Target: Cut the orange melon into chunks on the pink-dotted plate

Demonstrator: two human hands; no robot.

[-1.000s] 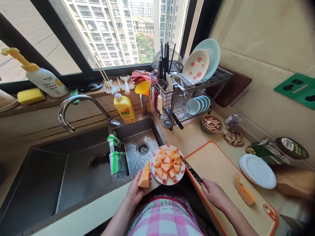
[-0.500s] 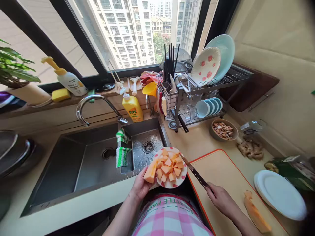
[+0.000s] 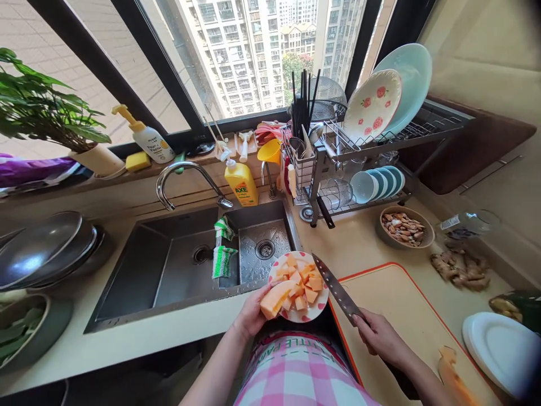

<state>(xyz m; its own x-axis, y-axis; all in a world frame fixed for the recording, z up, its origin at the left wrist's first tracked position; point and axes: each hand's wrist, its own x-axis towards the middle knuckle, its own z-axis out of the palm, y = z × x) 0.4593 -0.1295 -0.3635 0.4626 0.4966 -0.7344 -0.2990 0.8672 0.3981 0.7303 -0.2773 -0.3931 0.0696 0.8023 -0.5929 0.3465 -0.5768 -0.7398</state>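
My left hand (image 3: pixel 252 313) is closed around a long piece of orange melon (image 3: pixel 276 299), at the left edge of a plate with red spots (image 3: pixel 322 298). Cut melon chunks (image 3: pixel 301 282) are heaped on that plate, near my body. My right hand (image 3: pixel 378 334) grips the handle of a knife (image 3: pixel 338 290), whose dark, dotted blade points up and left with its tip by the plate's upper right edge. Beneath the knife and right forearm lies a cutting board (image 3: pixel 380 293) with an orange rim. Another melon strip (image 3: pixel 455 375) rests on the board's right side.
A double sink (image 3: pixel 156 270) with a tap (image 3: pixel 186 164) is ahead and left. A yellow bottle (image 3: pixel 242 183) stands behind it. The dish rack (image 3: pixel 359 155), a bowl (image 3: pixel 404 226), ginger (image 3: pixel 459 268) and white plates (image 3: pixel 499 352) are to the right. Pans (image 3: pixel 46 248) sit at far left.
The view has shifted left, bringing more of the pans and plant into sight. The melon piece in my left hand has tilted over the plate, and the knife blade has turned to show its broad side.
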